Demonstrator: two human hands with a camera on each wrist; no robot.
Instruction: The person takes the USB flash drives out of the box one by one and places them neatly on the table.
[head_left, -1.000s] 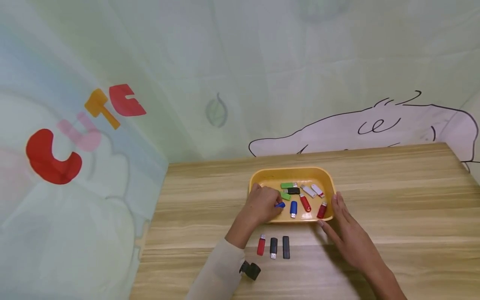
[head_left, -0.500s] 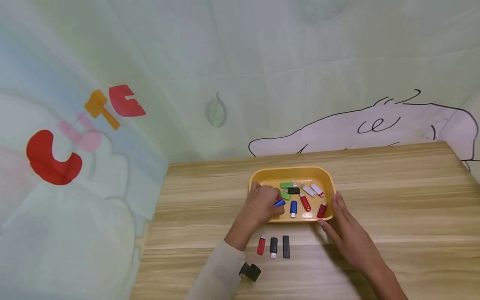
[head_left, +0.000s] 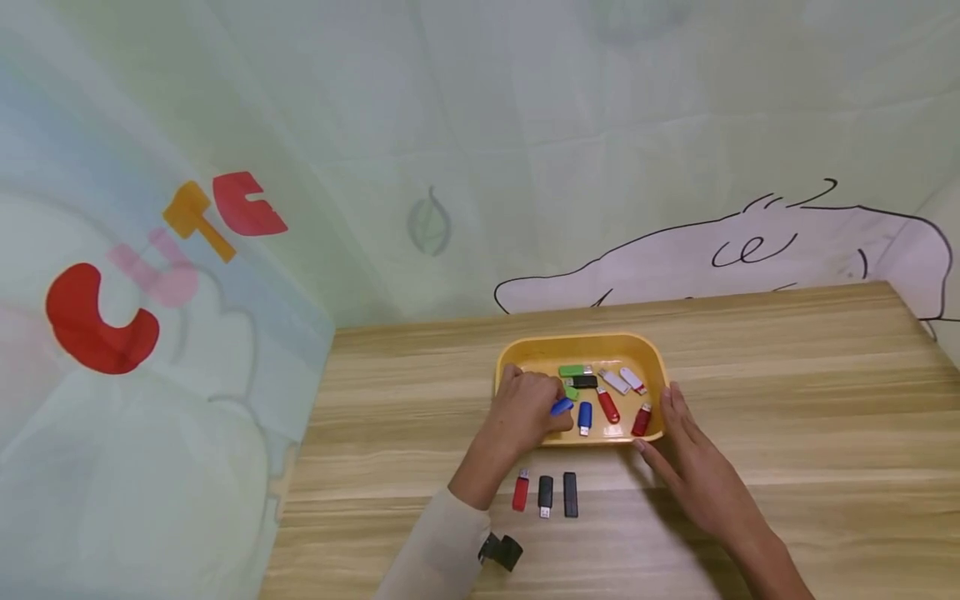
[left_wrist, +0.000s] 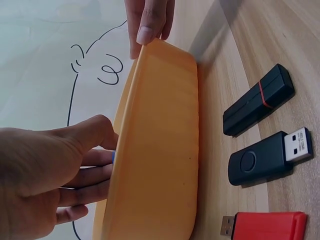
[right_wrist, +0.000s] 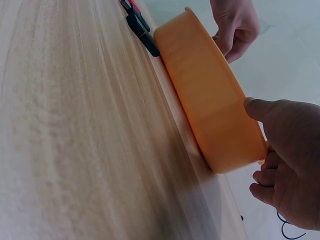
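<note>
Over the left part of a yellow tray (head_left: 600,442), my left hand (head_left: 527,408) pinches a blue USB flash drive (head_left: 562,406) between thumb and fingers. In the left wrist view only a sliver of blue shows behind the tray wall (left_wrist: 160,140). My right hand (head_left: 701,475) holds the tray's near right corner, thumb at the front rim and fingers along the right side. Inside the tray lie another blue drive (head_left: 585,418), a red drive (head_left: 608,406), a dark red drive (head_left: 641,420), a black drive (head_left: 582,382), and green and white ones.
In front of the tray a red drive (head_left: 521,490), a black swivel drive (head_left: 545,497) and a long black drive (head_left: 571,494) lie in a row on the wooden table (head_left: 787,400). A printed curtain (head_left: 450,167) stands behind the table.
The blue drive in my left hand has tilted and shows a little more between the fingers. My right hand stays at the tray corner. The head view has shifted slightly.
</note>
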